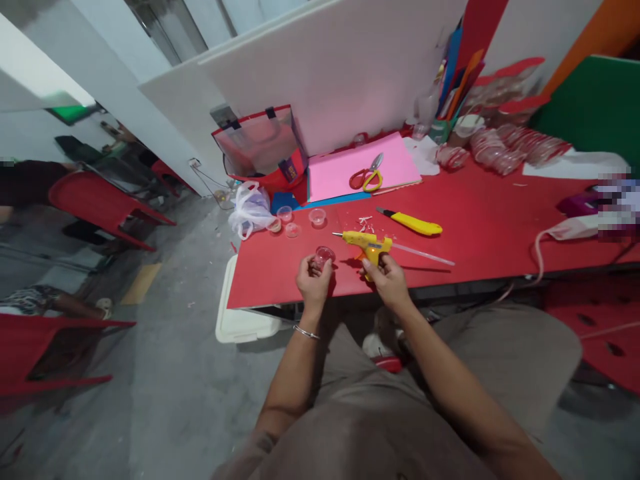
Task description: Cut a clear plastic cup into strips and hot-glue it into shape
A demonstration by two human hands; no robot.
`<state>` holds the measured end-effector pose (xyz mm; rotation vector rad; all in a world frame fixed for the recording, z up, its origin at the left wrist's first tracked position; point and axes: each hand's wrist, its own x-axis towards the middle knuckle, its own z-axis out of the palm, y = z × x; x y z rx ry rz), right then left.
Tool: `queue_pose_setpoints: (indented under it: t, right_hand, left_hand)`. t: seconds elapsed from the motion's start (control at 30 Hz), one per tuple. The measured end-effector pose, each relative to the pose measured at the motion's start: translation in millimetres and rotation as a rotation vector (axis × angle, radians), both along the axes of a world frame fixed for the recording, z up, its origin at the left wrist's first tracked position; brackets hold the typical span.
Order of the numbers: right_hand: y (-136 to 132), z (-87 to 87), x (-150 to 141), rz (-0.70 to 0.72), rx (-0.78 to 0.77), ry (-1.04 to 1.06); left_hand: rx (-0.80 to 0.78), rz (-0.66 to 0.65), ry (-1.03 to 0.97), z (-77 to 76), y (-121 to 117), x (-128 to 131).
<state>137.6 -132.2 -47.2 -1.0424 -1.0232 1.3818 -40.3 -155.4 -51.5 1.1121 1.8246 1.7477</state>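
Observation:
My left hand (314,283) is closed round a small clear plastic cup (325,255) above the front of the red table. In my right hand (389,280) is a yellow glue gun (367,245), held by its handle, its metal nozzle pointing left. A long translucent glue stick (425,255) runs out of its back end. The nozzle is above the table, a little apart from the cup. Just behind the gun lie white scraps (366,221) and a yellow utility knife (413,223). Another clear cup (317,217) stands behind my left hand.
Scissors (367,177) lie on pink sheets (330,175) at the back. A white plastic bag (250,210) and a tote bag (263,143) are at the left. Stacked clear cups (500,150) lie back right. A lidded white bin (243,320) stands below the table's left end.

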Motion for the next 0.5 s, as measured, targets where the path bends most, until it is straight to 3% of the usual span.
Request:
queue_pose_setpoints:
  t: [0.13, 0.3, 0.5]
  right_hand:
    - [1.1, -3.8, -0.4, 0.003, 0.014, 0.001]
    - [1.1, -8.5, -0.1, -0.001, 0.046, -0.027]
    - [-1.8, -9.9, -1.3, 0.005, 0.145, -0.223]
  left_hand:
    - [-0.022, 0.000, -0.001, -0.4, -0.3, 0.4]
    - [0.004, 0.046, 0.154, -2.9, -0.9, -2.8]
    - [0.029, 0.048, 0.215, -2.0, -2.9, -3.5]
